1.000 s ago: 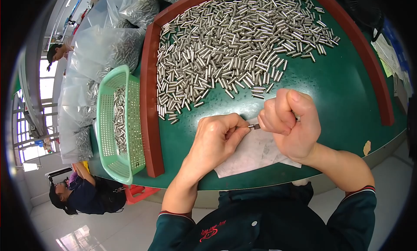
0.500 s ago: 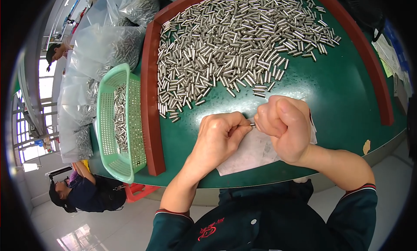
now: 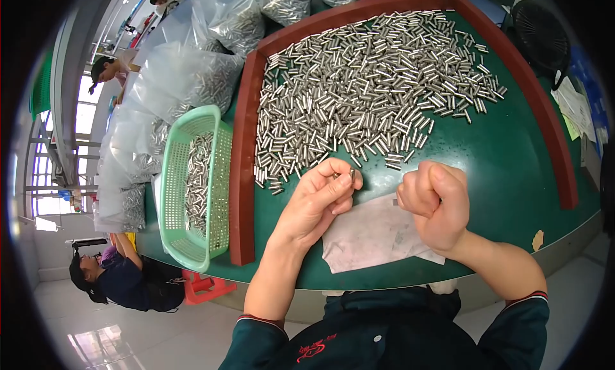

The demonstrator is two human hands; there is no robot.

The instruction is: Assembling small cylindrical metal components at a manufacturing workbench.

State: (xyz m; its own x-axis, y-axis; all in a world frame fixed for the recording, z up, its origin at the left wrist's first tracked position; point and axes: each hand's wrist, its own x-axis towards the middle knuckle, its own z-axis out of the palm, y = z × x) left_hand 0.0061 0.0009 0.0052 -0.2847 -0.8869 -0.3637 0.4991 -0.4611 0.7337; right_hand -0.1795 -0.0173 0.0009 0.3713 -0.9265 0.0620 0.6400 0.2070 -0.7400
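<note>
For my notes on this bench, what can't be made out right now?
In the head view:
Small dark piece at the right hand: mostly hidden by its curled fingers.
Metal pin: mostly hidden by the left hand.
Pin pile: lower pins covered by upper ones.

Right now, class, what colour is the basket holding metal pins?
The basket is pale green, seen best in the head view, the only one given.

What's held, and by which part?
Left hand: small silver metal cylinder, pinched by thumb and forefinger, one end showing. Right hand: fist closed, contents unclear.
</note>
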